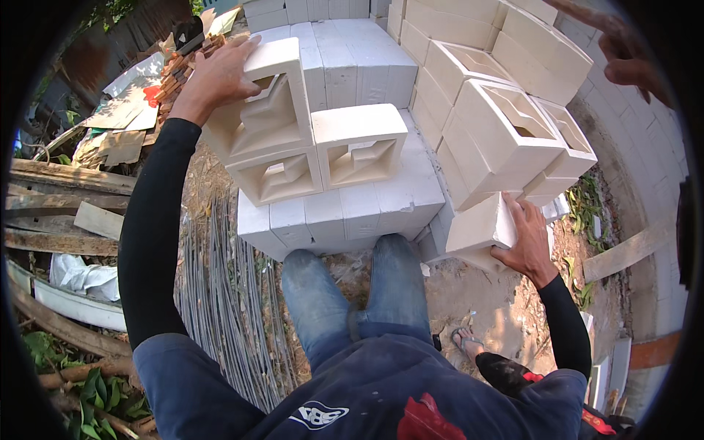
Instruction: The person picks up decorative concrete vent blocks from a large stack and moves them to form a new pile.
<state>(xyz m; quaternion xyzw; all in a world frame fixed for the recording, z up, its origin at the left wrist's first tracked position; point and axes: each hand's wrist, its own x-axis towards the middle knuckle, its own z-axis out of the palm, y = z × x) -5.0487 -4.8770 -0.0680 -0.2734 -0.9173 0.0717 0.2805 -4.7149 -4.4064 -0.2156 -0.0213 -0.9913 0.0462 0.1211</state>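
Note:
My left hand [220, 77] grips the top edge of a cream ventilation block [295, 77], its thumb by the opening. That block stands on another ventilation block [253, 192], and a third ventilation block [359, 119] sits just to the right. All three rest on a bench of white solid blocks [323, 214] in front of my knees. Lower on the right, my right hand [529, 246] is closed round the end of a tilted cream block [475, 226], beside a tall stack. The underside of this block is hidden.
Cream ventilation blocks [480, 139] are stacked at the right, near a grey block wall [645, 139]. Another person's hand [634, 62] reaches in at upper right. A sandalled foot [467, 341] stands lower right. Steel bars [220, 293] and timber planks [66, 202] lie at left.

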